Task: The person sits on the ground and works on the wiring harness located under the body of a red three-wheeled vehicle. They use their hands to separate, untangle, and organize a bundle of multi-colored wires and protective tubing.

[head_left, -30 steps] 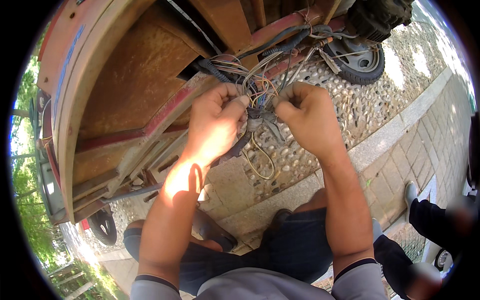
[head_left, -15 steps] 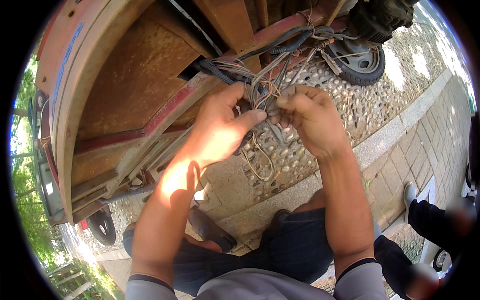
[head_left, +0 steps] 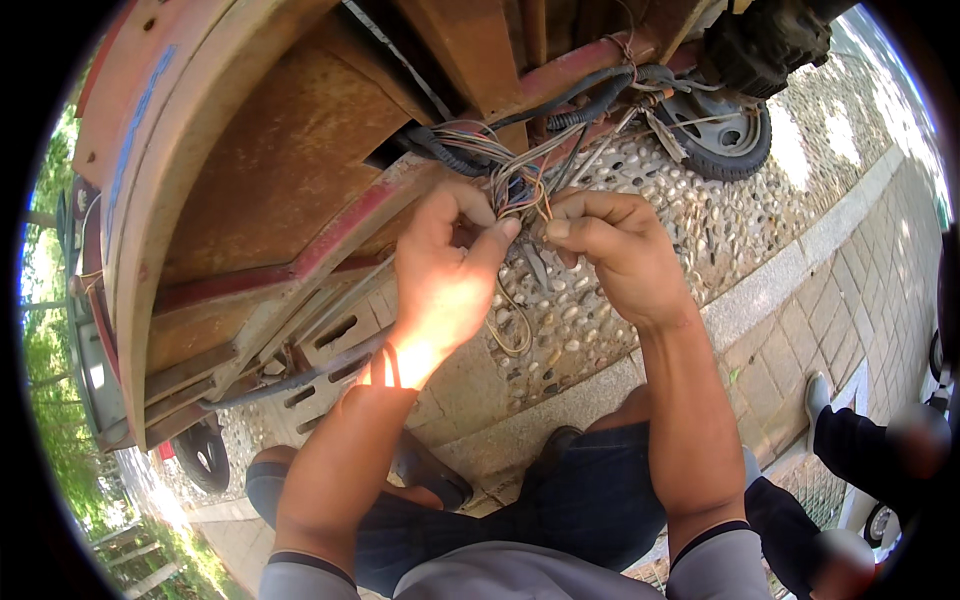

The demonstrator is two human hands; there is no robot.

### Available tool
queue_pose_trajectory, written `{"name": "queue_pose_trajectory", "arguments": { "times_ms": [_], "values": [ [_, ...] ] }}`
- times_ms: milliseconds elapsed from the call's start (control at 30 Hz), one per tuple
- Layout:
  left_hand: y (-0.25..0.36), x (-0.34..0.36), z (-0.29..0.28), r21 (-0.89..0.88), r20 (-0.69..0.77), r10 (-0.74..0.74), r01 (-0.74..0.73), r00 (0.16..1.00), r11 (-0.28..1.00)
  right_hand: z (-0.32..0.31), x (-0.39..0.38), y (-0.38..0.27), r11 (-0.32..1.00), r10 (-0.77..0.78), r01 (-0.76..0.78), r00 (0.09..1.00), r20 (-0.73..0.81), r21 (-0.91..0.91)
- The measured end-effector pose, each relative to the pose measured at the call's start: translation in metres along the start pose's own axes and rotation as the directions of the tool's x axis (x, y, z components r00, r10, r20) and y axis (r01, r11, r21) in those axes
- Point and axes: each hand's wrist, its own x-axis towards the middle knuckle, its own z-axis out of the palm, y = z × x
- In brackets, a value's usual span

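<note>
A bundle of multicoloured electrical wires (head_left: 517,178) hangs out from under the rusty vehicle frame, spreading from a black corrugated sleeve (head_left: 455,155). My left hand (head_left: 448,265) is closed around the lower part of this bundle, its thumb pressed on top. Just to its right, my right hand (head_left: 612,250) pinches an orange wire (head_left: 545,200) between thumb and forefinger. The exact ends of the wires are hidden by the fingers. A pale loop of wire (head_left: 525,335) dangles below the hands, beside a loose grey strip (head_left: 540,268).
Overhead and left is the rusty underside panel (head_left: 270,170) with a red frame rail (head_left: 330,235). A small wheel (head_left: 715,130) sits at the upper right, below a black motor-like part (head_left: 765,45). Pebbled paving (head_left: 690,215) lies beneath. Another person's legs (head_left: 855,440) are at the right.
My left hand has drawn in slightly and its forearm has shifted right. The wires are gathered tighter, and my right hand has moved a little left and down with the orange wire.
</note>
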Motion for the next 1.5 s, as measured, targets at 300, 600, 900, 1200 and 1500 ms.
{"name": "queue_pose_trajectory", "arguments": {
  "times_ms": [300,600,900,1200,1500],
  "values": [
    [0.008,-0.007,0.008,0.26,0.105,0.232,-0.251,0.967,0.932,0.002,0.003,-0.001,0.997,0.057,-0.048,0.985,-0.161,0.063],
    [0.011,-0.008,0.012,0.323,0.052,0.187,-0.194,0.981,0.927,0.006,-0.003,-0.004,0.996,0.086,-0.086,0.993,-0.085,0.008],
    [0.007,-0.008,0.006,0.239,0.024,0.123,-0.125,0.992,0.963,0.007,-0.002,-0.008,0.997,0.036,-0.045,0.991,-0.128,-0.07],
    [0.01,-0.003,0.007,-0.097,-0.053,-0.132,0.126,0.99,0.987,-0.002,0.003,0.0,0.989,0.101,-0.083,0.985,-0.142,0.125],
    [0.005,-0.003,0.008,-0.08,0.006,-0.112,0.112,0.994,0.991,0.016,0.008,-0.001,0.998,-0.047,0.058,0.954,-0.296,0.03]
  ]
}}
